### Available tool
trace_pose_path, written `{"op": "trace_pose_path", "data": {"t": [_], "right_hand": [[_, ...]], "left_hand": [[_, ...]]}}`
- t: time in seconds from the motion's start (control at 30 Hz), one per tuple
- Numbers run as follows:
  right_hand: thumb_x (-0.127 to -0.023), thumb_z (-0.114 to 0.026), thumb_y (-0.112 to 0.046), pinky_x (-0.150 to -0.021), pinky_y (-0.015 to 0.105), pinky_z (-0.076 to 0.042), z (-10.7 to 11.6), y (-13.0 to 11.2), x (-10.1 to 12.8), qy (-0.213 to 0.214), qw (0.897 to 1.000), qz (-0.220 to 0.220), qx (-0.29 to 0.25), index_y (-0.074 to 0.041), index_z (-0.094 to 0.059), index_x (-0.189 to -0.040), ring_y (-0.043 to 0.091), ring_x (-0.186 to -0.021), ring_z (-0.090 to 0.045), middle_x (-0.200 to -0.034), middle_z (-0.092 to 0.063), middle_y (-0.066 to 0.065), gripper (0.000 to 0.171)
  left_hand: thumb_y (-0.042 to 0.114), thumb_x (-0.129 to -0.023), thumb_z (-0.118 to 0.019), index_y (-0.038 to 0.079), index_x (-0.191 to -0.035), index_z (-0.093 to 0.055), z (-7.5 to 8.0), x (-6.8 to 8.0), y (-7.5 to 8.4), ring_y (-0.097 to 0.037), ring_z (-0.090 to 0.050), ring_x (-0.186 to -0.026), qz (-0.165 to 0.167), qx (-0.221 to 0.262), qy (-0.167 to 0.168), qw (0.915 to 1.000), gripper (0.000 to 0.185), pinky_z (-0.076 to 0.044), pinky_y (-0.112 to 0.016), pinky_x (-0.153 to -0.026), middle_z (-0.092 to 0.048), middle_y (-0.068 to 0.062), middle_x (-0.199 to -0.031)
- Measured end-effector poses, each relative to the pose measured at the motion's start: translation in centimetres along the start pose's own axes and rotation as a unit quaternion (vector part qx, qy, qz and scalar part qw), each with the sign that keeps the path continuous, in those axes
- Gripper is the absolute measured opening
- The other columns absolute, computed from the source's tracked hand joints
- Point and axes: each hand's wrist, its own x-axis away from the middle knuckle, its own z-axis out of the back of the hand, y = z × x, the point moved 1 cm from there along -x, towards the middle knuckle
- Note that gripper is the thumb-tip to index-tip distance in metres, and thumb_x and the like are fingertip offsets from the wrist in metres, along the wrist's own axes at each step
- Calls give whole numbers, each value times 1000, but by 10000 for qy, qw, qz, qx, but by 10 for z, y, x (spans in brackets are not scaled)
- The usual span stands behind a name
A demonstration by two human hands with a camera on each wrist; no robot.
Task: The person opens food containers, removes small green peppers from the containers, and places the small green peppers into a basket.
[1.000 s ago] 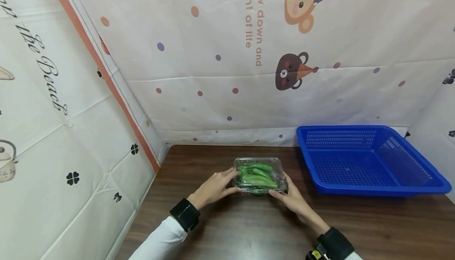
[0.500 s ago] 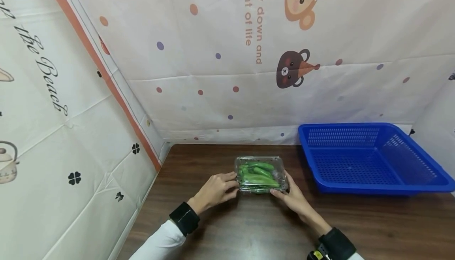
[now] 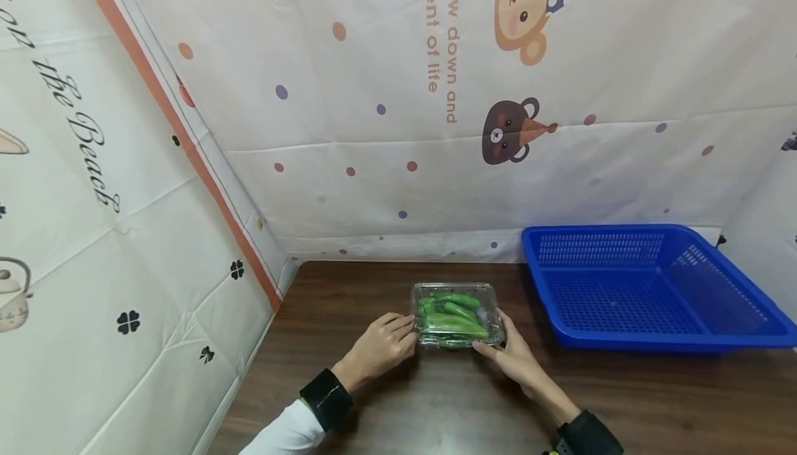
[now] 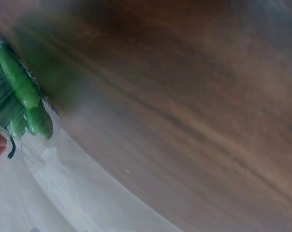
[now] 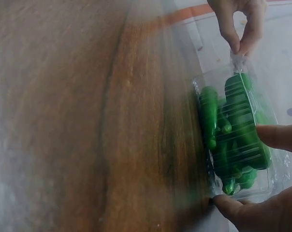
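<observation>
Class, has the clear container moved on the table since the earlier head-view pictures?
No, not visibly: judged against the back edge of the table, the clear container keeps the same place.

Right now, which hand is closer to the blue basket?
The right hand: it holds the side of the box facing the basket; the left hand pinches the opposite side.

My right grip could pass toward me over the surface; the blue basket obstructs the far right.

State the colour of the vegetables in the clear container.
The vegetables are green, seen best in the head view.
</observation>
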Motion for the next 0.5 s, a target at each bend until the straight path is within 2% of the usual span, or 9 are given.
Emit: {"op": "trace_pose_path", "data": {"t": [0.2,0.4,0.5], "right_hand": [[-93,-74,-19,-122,66,-26,-1,-7,-2,43,9995,-193,239,3,-12,-161,53,-150,-23,-162,-24,35,95],[-94,-72,-17,-122,68,-23,-3,-10,-1,51,9994,-287,165,2,-10,-161,54,-151,-19,-164,-19,35,94],[-94,-71,-15,-123,68,-21,-4,-9,0,27,9994,-324,96,1,-9,-162,54,-151,-17,-164,-17,34,93]], "left_hand": [[18,-104,-51,12,-84,-67,-2,1,-1,-15,-77,-94,-353,-436,150,9983,27,-61,-30,-82,-81,-3,-92],[16,-105,-45,12,-81,-67,-4,1,-2,-14,-78,-92,-338,-448,349,9978,33,-61,-29,-79,-81,-2,-90],[16,-105,-46,12,-81,-67,-5,2,-2,-14,-78,-92,-309,-369,382,9981,31,-61,-29,-79,-81,-2,-89]]}}
